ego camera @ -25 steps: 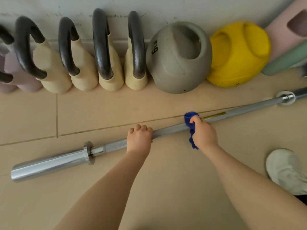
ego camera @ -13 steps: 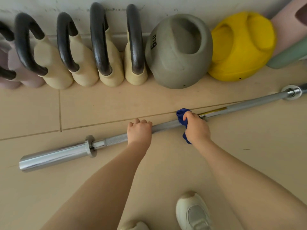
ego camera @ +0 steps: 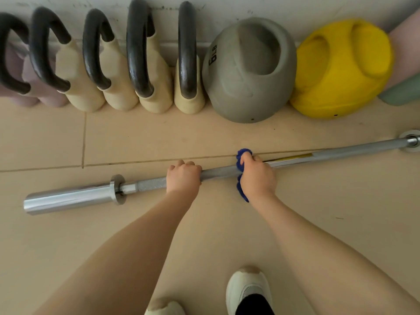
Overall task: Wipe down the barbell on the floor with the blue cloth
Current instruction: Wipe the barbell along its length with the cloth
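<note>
A long steel barbell (ego camera: 218, 173) lies on the beige tiled floor, running from lower left to upper right. Its thick chrome sleeve (ego camera: 68, 198) is at the left end; the right collar (ego camera: 410, 140) sits at the frame's edge. My left hand (ego camera: 183, 177) grips the shaft just right of the knurled part. My right hand (ego camera: 256, 176) holds a blue cloth (ego camera: 242, 155) wrapped round the shaft near its middle, a short gap to the right of my left hand. Cloth sticks out above and below my fingers.
Against the wall stand several cream kettlebells (ego camera: 154, 64) with black handles, a grey 6 LB kettlebell (ego camera: 248, 71) and a yellow one (ego camera: 341, 69). Pink weights (ego camera: 13, 71) sit at far left. My white shoes (ego camera: 248, 289) are at the bottom edge.
My right hand with the cloth has slid left along the shaft, closer to my left hand. My feet have stepped into view at the bottom.
</note>
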Demonstrator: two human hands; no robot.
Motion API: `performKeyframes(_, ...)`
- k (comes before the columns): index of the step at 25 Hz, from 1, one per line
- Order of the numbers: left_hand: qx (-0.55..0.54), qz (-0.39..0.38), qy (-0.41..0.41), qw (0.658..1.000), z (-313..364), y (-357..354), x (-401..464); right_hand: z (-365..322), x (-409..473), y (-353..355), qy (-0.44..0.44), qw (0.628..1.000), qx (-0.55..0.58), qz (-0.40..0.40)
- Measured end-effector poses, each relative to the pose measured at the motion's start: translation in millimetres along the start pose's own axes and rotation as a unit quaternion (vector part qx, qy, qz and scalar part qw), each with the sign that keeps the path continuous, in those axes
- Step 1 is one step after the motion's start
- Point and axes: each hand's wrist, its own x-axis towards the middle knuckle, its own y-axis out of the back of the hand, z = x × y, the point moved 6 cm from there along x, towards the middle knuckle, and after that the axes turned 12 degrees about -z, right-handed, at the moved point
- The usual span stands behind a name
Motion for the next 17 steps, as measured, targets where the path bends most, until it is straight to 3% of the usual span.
performKeyframes(3,-0.007,0.007,0.022,1.0,0,-1,-2,-65,-17,-26,0.16,0.984,-0.013,-0.073)
performKeyframes(5,-0.007,0.009,0.022,1.0,-1,-2,-3,-70,-12,-25,0.202,0.971,-0.006,-0.127)
performKeyframes(7,-0.01,0.008,0.013,1.0,-3,-2,-3,-38,8,-10,0.138,0.98,-0.009,-0.141)
performKeyframes(10,-0.005,0.011,0.005,1.0,-3,-2,-4,-5,7,3,0.009,0.998,-0.045,-0.04)
performKeyframes(11,0.002,0.011,0.005,1.0,-3,-3,-5,-19,-1,-2,0.029,0.999,-0.03,-0.027)
performKeyframes(14,-0.01,0.01,0.007,1.0,-5,-6,-4,-68,-18,-32,0.161,0.981,0.007,-0.105)
performKeyframes(15,-0.025,0.011,0.003,1.0,-6,-6,-4,-69,-14,-32,0.175,0.977,-0.001,-0.12)
performKeyframes(17,-0.076,0.016,-0.01,0.997,-13,-5,-7,-46,2,-16,0.118,0.987,-0.002,-0.105)
